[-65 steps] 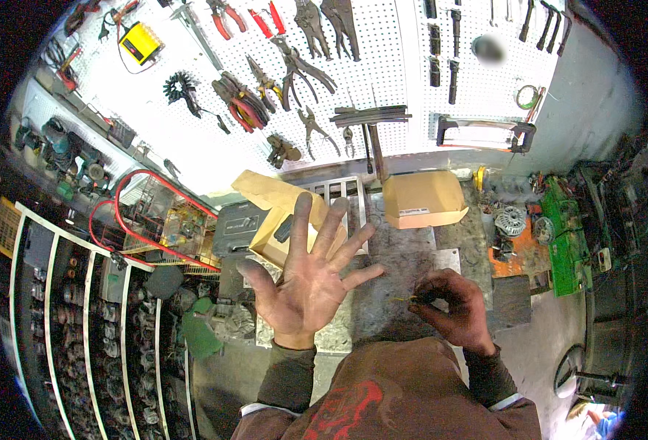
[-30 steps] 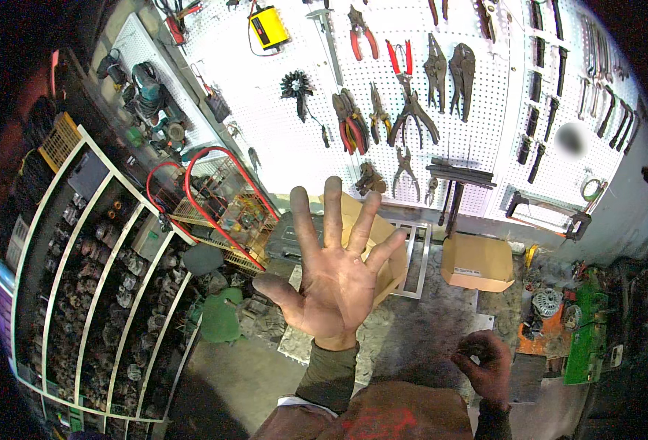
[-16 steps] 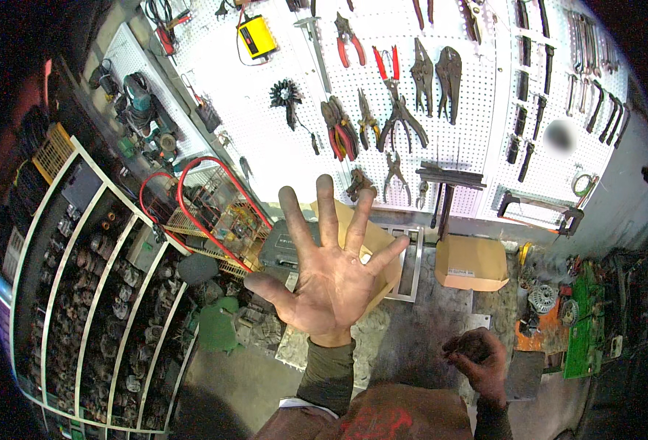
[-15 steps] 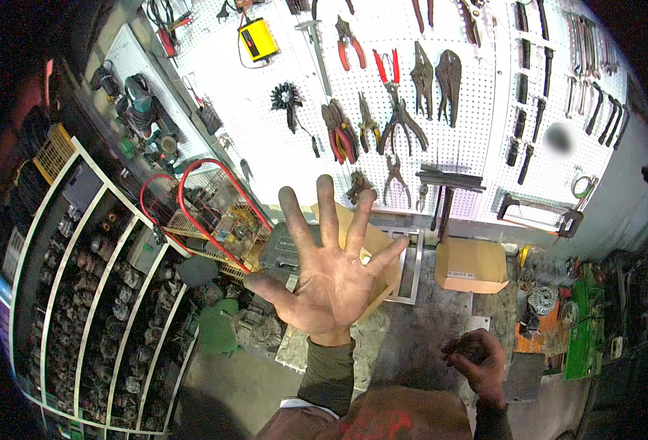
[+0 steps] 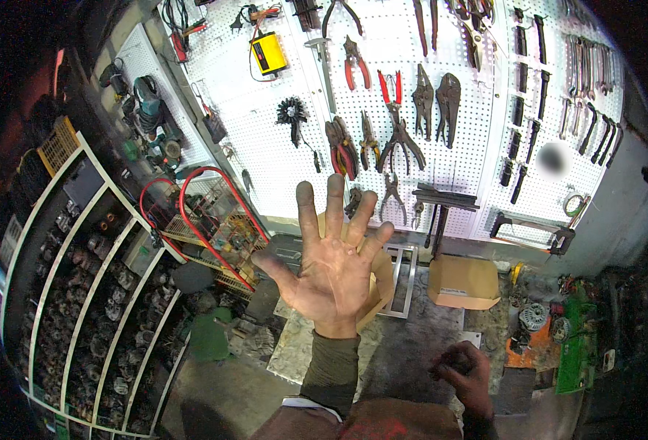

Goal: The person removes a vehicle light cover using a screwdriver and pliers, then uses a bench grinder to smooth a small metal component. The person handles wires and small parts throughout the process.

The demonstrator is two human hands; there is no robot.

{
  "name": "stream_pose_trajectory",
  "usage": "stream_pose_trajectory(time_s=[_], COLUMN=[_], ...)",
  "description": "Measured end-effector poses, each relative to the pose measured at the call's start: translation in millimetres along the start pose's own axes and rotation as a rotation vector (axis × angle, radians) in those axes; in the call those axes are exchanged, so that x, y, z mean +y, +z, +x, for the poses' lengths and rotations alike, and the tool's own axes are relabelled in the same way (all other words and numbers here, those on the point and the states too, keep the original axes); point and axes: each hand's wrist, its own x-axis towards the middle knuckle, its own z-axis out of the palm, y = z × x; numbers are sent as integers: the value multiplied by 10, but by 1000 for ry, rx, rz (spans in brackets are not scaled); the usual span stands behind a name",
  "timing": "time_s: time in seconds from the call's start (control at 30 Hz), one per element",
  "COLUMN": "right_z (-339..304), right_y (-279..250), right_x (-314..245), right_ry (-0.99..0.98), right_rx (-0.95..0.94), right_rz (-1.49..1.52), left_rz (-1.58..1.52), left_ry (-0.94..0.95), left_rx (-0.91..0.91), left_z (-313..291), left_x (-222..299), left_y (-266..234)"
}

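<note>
My left hand is raised in front of the work area, palm facing me, fingers stretched and spread apart; it holds nothing. It hides part of an open cardboard box behind it. Lower and to the right, my right hand is curled closed above the dark, stained worktop. Its fingertips look dark, and what lies inside the fingers, if anything, cannot be made out. A flat brown cardboard box sits on the worktop beyond the right hand, beside a metal frame.
Several pliers and wrenches hang on the white pegboard. At left stands a slanted rack full of dark parts, beside a red-handled wire basket cart. A hacksaw hangs right; a green crate stands below it.
The view has shifted, so the pegboard tools sit lower in the picture. My left hand stays raised and spread. The right hand stays curled, slightly lower and further left in the picture.
</note>
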Motion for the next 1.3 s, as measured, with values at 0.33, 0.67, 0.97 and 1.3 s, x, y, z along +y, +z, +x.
stream_pose_trajectory(time_s=[0.33,0.67,0.97,1.3], right_z=[112,352,440,424], right_y=[328,581,644,667], right_x=[-259,-797,-770,-764], right_ry=[-2,-173,-266,-355], right_rx=[94,-108,-193,-165], right_rz=[187,59,146,142], left_rz=[-8,-87,-141,392], left_ry=[-9,-226,-339,-459], left_rx=[23,114,114,215], left_z=[-42,-420,-551,-619], left_x=[-163,-678,-784,-782], left_y=[20,-7,-60,60])
